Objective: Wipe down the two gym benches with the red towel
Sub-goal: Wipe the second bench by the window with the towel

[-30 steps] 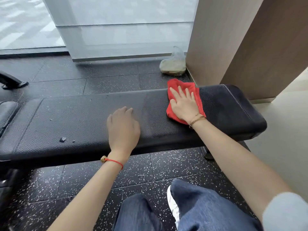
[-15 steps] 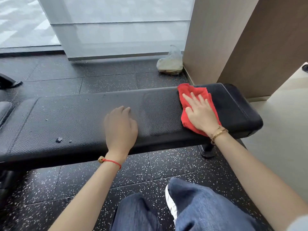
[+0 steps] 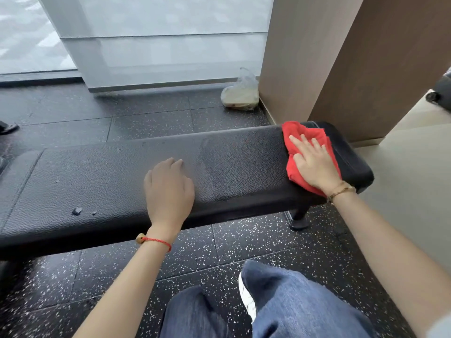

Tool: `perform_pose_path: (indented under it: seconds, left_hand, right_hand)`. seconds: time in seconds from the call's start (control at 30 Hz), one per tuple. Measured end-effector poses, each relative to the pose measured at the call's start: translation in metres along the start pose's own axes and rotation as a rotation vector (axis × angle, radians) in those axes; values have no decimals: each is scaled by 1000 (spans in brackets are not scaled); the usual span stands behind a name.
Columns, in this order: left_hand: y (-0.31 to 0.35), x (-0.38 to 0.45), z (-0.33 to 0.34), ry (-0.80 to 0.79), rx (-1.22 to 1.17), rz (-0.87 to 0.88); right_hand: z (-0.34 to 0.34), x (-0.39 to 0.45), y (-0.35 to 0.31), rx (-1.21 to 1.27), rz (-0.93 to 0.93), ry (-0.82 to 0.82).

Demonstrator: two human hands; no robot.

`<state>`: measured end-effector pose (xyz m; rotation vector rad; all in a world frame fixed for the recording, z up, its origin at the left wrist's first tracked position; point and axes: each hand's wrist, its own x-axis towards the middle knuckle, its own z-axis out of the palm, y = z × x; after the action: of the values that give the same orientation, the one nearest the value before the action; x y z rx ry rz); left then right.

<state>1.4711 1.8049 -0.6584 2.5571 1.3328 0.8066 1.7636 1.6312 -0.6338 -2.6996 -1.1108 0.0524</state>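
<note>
A long black padded gym bench (image 3: 109,176) runs across the view in front of me. The red towel (image 3: 296,132) lies crumpled on its right end. My right hand (image 3: 314,164) presses flat on the towel with fingers spread and straight. My left hand (image 3: 168,189) rests on the middle of the bench pad, fingers lightly bent, holding nothing. A small dark crumb (image 3: 76,211) and some specks sit on the pad to the left. A second bench pad shows only as a sliver at the far left edge.
A clear plastic bag (image 3: 240,95) with something beige sits on the speckled black floor by a brown wall panel (image 3: 366,69). A frosted glass wall stands behind. The bench's foot (image 3: 299,222) is under its right end. My knees in jeans are at the bottom.
My right hand has slid the red towel rightward along the bench, from past the middle to the right end. My left hand has stayed in place on the pad.
</note>
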Motion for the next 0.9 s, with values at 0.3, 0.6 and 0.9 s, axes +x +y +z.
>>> perform_pose_path:
  seconds: [0.3,0.6,0.9]
  left_hand:
    - [-1,0,3,13,18,7]
    - [6,0,3,-20,60,-21]
    - [1,1,0,-18,44,-2]
  right_hand:
    - [12,-49,-45,70,-278,-27]
    - [17,39,-109,11,-124,-114]
    - [29,-39,-130,71,-618,-126]
